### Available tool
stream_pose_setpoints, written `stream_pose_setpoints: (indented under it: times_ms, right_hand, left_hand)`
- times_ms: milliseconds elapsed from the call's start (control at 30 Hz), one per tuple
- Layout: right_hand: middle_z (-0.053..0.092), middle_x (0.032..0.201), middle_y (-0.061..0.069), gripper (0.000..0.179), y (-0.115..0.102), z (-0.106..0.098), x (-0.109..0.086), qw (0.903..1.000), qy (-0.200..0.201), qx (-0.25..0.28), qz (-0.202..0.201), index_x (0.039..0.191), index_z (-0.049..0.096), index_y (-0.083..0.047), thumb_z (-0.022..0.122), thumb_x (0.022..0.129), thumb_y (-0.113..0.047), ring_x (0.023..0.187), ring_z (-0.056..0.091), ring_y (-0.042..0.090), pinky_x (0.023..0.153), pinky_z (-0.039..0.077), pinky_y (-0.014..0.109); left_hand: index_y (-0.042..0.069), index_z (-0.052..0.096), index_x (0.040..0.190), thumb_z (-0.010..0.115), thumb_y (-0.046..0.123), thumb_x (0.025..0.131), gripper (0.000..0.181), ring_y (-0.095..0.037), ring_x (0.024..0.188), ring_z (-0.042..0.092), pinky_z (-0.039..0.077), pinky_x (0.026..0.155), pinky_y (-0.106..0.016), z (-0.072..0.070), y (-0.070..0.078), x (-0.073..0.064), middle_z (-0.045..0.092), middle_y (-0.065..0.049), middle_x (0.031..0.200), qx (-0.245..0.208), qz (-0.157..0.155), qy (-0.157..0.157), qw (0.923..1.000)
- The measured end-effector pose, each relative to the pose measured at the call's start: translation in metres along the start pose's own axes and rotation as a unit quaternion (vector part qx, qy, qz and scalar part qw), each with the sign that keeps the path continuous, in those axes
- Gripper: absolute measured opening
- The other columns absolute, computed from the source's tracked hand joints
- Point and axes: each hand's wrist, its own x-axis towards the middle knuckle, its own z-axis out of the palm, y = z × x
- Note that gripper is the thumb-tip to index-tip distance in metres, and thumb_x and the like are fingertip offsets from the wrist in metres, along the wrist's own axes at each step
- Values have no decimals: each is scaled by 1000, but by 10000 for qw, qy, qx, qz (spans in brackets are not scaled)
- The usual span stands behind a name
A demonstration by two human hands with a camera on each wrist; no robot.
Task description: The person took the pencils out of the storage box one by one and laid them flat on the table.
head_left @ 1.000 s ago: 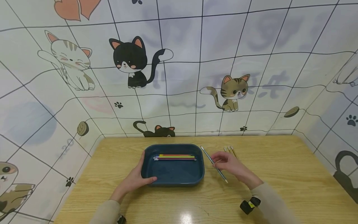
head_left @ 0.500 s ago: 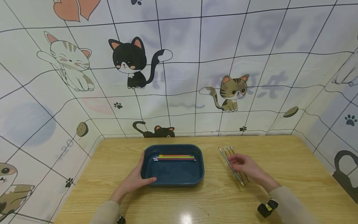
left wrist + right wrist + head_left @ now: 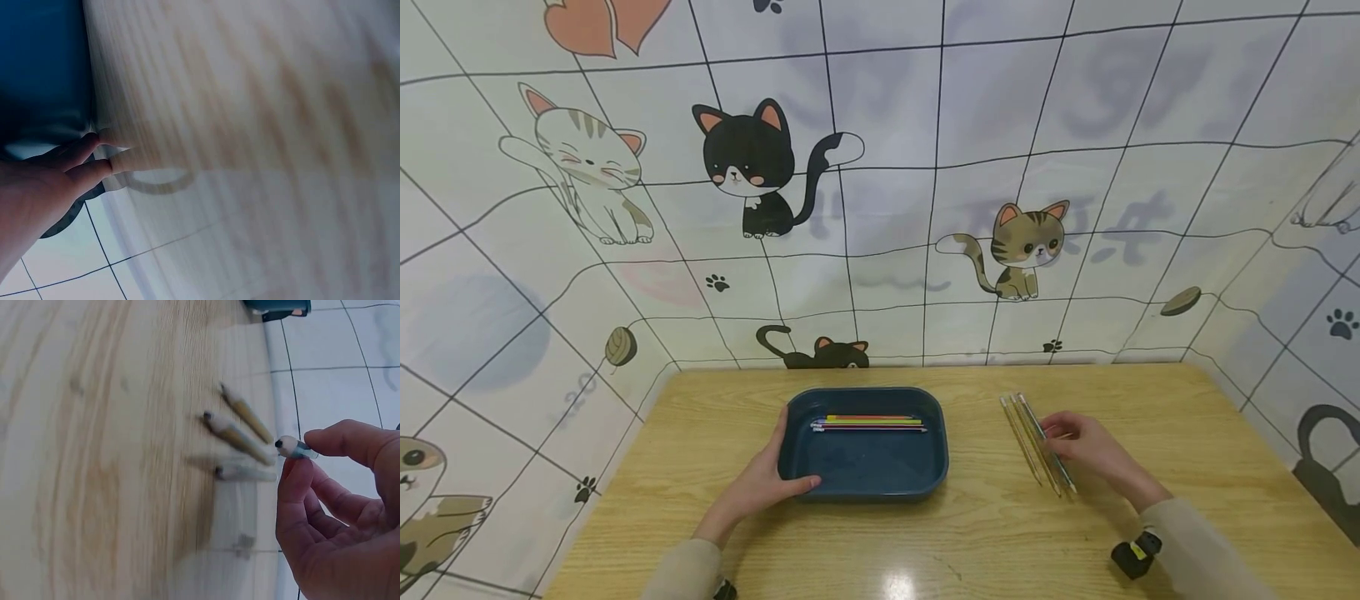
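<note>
Coloured pencils point(image 3: 872, 423) already lie in the tray point(image 3: 865, 468) my left hand point(image 3: 767, 471) grips; at right, my right hand point(image 3: 1092, 447) pinches a blue pencil point(image 3: 1036, 423), not yet released, beside two gold pencils point(image 3: 1022, 442).

The head camera is facing forward and down to the table point(image 3: 820, 542); wrist cameras point(image 3: 1133, 558) are viewing the left hand point(image 3: 37, 190) and right hand point(image 3: 337, 519) closely; head and right wrist views are sharing the pencils point(image 3: 240, 440).

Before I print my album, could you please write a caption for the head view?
Left fingers grip a tray of pencils; right fingers hold a blue pencil beside gold pencils.
</note>
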Motion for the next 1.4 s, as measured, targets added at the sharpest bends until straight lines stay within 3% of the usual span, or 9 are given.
stream_pose_setpoints:
  times_ms: [400,833,1400]
  right_hand:
    - [62,97,14,29,20,-11,14,9956,308,-875,120,112,58,12,64,91,-7,89,59,26,68,50,33]
    - [63,86,9,21,26,-8,23,9857,573,-1578,-142,102,62,8,66,87,-6,80,59,23,67,48,35]
    - [62,82,5,19,25,-6,24,9813,654,-1783,-307,100,61,6,66,87,-7,75,59,20,65,47,37]
  left_hand:
    - [8,-7,155,82,33,77,121,-39,142,11,16,111,-55,0,0,-1,2,-19,159,-7,-22,7,10000]
    - [9,-7,155,82,33,77,120,-38,143,11,15,111,-55,1,-1,-1,2,-19,159,-19,-6,18,10000]
    - [11,-8,155,81,35,78,120,-38,143,12,16,111,-55,1,-2,0,2,-18,160,27,1,17,10000]
